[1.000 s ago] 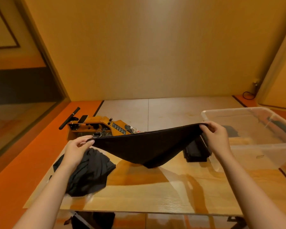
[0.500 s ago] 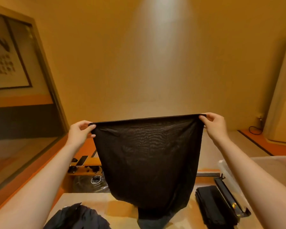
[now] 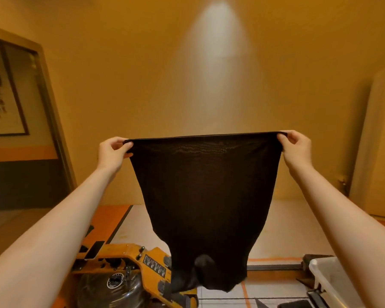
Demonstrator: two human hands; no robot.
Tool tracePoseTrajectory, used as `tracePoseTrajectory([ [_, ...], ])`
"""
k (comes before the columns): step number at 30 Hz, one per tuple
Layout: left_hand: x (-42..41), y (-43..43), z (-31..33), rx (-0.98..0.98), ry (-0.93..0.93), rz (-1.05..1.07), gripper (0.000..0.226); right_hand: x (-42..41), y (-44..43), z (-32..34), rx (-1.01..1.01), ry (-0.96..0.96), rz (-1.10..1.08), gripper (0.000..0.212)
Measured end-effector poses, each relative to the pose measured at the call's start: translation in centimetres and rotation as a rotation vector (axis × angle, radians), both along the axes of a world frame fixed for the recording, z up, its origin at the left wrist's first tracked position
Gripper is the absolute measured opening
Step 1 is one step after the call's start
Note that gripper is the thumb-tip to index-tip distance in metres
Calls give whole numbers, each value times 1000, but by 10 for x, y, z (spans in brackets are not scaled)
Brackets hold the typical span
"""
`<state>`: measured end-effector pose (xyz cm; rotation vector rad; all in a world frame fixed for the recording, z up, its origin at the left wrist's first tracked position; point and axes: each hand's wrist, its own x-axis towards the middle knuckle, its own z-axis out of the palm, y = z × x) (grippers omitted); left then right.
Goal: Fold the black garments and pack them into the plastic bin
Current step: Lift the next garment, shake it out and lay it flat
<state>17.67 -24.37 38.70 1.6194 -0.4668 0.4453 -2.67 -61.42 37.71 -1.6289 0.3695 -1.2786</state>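
2 hands (left (image 3: 112,153), right (image 3: 297,148)) pinch black garment (image 3: 205,196), overlapping orange machine (image 3: 129,254); plastic bin (image 3: 333,278) nearby.

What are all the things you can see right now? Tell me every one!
thin black mesh garment: one, black, held up in the middle of the view, hanging down
orange-yellow metal machine with a round dial: one, orange-yellow and black, bottom left, behind the garment's lower end
clear plastic bin: one, see-through whitish, bottom right corner, only partly in view
dark-framed picture: one, pale with dark marks, on the left wall
tall white air-conditioner unit: one, white, standing at the right edge
left hand: one, pinches the garment's top left corner
right hand: one, pinches the garment's top right corner
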Motion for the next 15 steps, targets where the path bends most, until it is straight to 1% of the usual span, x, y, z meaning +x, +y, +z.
tracePoseTrajectory([
  [3, -9, 6, 8, -37, -22, -13, 11, -5, -2, 4, 5, -29, 17, 12],
  [7, -38, 19, 3, -70, -25, -44, 10, -23, 1, -10, 43, -39, 75, 13],
  [11, -86, 42, -31, -20, -12, -43, 13, -60, 16, -47, 79, -19, 143, 15],
  [15, -148, 70, -84, 38, 29, -7, 14, -113, 38, -102, 88, 71, 212, 16],
])
